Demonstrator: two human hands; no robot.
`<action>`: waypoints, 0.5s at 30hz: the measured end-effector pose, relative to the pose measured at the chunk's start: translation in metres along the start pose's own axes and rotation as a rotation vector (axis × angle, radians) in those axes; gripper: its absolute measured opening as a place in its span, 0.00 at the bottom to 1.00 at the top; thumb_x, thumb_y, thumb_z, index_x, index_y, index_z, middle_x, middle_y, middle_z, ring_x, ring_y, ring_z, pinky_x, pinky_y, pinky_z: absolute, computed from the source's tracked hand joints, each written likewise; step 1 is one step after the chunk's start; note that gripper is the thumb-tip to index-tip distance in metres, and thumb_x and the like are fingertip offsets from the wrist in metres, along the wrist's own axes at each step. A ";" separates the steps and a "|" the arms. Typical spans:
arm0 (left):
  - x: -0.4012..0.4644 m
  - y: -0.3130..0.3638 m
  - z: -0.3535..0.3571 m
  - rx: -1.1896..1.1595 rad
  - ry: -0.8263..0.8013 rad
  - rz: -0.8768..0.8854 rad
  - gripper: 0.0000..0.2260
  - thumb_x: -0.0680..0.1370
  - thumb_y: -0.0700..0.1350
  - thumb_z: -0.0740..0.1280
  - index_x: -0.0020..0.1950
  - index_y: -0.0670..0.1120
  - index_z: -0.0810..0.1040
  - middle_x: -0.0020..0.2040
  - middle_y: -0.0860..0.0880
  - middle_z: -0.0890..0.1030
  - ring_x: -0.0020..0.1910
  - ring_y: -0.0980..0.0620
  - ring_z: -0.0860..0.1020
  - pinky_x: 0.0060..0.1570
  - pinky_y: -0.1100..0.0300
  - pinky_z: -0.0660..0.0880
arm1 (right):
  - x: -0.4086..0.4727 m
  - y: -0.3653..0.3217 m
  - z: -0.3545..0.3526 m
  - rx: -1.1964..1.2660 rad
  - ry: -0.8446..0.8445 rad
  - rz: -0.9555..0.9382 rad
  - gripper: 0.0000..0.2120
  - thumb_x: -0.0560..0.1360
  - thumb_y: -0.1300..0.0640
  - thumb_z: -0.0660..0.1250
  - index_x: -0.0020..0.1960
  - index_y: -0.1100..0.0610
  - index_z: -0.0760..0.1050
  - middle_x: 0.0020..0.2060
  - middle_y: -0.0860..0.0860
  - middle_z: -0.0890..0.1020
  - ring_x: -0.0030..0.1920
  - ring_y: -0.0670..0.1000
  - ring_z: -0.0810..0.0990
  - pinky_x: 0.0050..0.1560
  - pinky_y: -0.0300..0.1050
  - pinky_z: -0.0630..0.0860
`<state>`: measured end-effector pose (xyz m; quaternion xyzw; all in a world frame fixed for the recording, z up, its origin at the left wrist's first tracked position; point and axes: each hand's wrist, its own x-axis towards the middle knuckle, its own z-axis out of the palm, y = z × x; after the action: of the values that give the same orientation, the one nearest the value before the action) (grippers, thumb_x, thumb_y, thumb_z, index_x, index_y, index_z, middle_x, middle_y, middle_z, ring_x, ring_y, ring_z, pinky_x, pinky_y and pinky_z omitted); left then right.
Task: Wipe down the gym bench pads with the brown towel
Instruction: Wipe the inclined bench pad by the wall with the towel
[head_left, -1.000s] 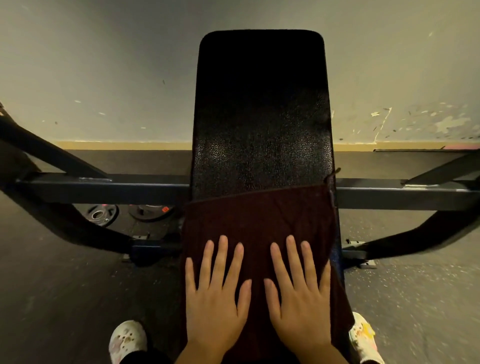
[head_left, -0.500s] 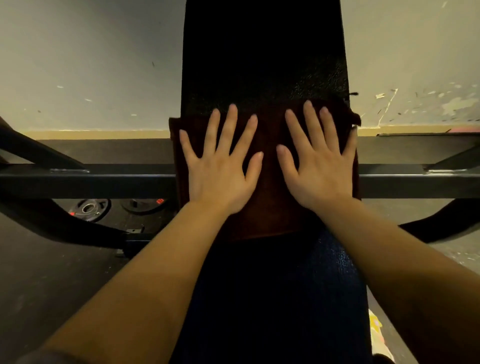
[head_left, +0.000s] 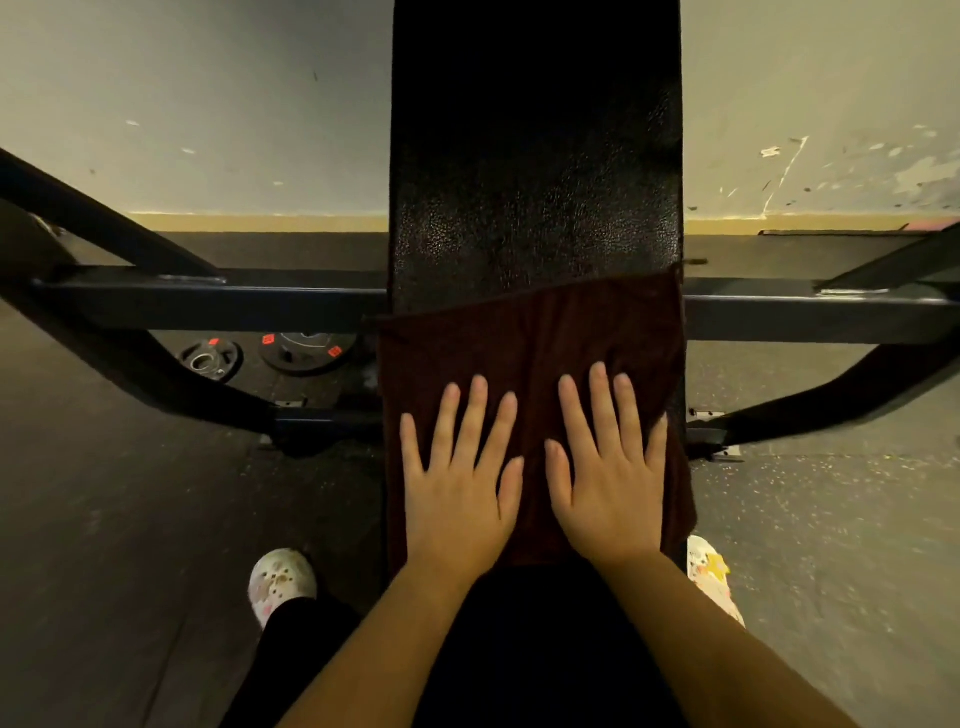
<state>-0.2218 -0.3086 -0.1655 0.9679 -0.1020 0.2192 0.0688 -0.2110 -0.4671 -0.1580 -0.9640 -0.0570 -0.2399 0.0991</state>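
Presently, left hand and right hand lie flat, fingers spread, pressing the dark brown cloth towel across the black textured bench pad, edge to edge.

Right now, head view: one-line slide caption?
Both hands, left and right, press the towel flat on the bench pad.

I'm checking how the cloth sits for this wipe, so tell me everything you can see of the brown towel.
The brown towel is a dark, reddish-brown cloth with a soft, fuzzy look, spread flat across the black bench pad. Its far edge runs slanted, higher at the right corner. Its left and right edges reach slightly past the pad's sides. The left hand and the right hand press on its near half, palms down, fingers straight and spread. Slight creases show near the right fingers.
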 end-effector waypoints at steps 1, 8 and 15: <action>-0.020 0.003 0.001 0.007 -0.018 -0.004 0.28 0.81 0.56 0.53 0.80 0.53 0.54 0.81 0.48 0.52 0.79 0.45 0.55 0.74 0.38 0.50 | -0.016 0.000 0.000 0.003 -0.017 -0.009 0.29 0.80 0.45 0.52 0.79 0.49 0.54 0.79 0.53 0.56 0.79 0.54 0.51 0.75 0.62 0.46; -0.084 0.008 0.006 0.032 -0.042 0.003 0.28 0.80 0.56 0.55 0.79 0.54 0.55 0.81 0.49 0.51 0.79 0.45 0.56 0.74 0.40 0.48 | -0.095 -0.004 -0.001 0.047 -0.066 -0.019 0.27 0.83 0.41 0.43 0.80 0.47 0.48 0.79 0.51 0.56 0.79 0.54 0.53 0.74 0.66 0.48; -0.026 0.002 0.000 0.018 0.005 0.017 0.28 0.80 0.57 0.55 0.79 0.55 0.54 0.80 0.48 0.55 0.79 0.45 0.56 0.71 0.34 0.50 | -0.009 -0.014 -0.001 0.050 0.023 -0.026 0.30 0.79 0.46 0.54 0.79 0.49 0.54 0.78 0.51 0.58 0.78 0.53 0.55 0.73 0.66 0.46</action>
<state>-0.2450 -0.3059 -0.1763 0.9670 -0.1081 0.2231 0.0583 -0.2216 -0.4542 -0.1588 -0.9576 -0.0742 -0.2508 0.1206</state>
